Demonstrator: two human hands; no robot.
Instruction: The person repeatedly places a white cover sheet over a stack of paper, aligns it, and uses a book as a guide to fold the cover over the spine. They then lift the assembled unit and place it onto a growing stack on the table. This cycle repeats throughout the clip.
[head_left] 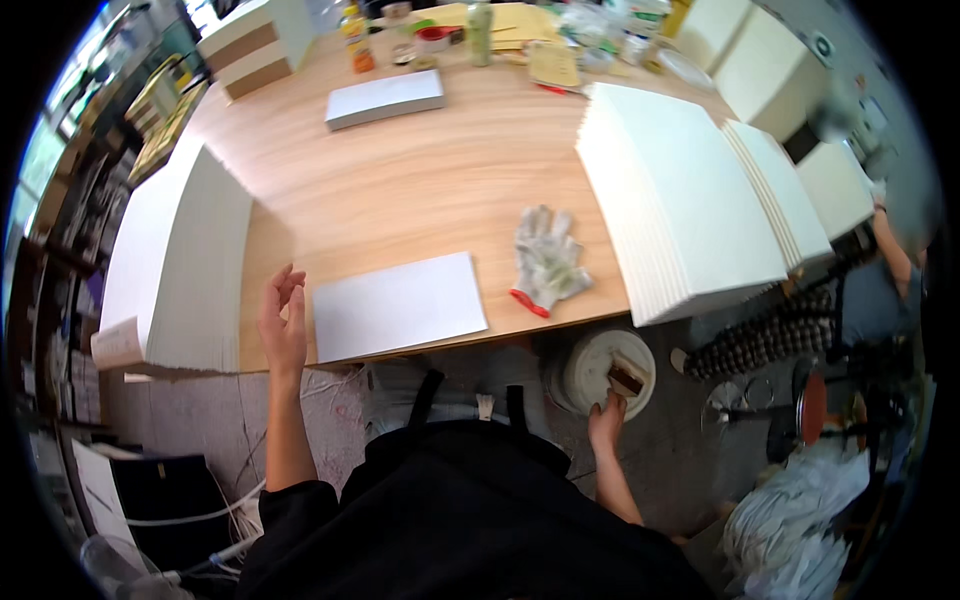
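Note:
My right hand point(606, 420) is closed on a wide, flat brush point(627, 380) with a brown part and a pale part, reaching into a white bucket point(572, 372) below the table's front edge. The bucket holds something whitish. My left hand point(284, 318) hovers at the table's front edge with its fingers loosely apart, nothing in it. Just right of that hand, a white sheet or thin stack of paper point(400, 305) lies flat. To its left stands a tall stack of white paper point(200, 260). A grey work glove point(548, 260) with a red cuff rests right of the sheet.
A large stack of white boards point(680, 190) fills the table's right side. Farther back lie a smaller white block point(385, 98), bottles point(357, 40), tape point(433, 38) and yellow papers point(510, 25). At the far right is another person's arm point(890, 240), near a stool point(811, 408).

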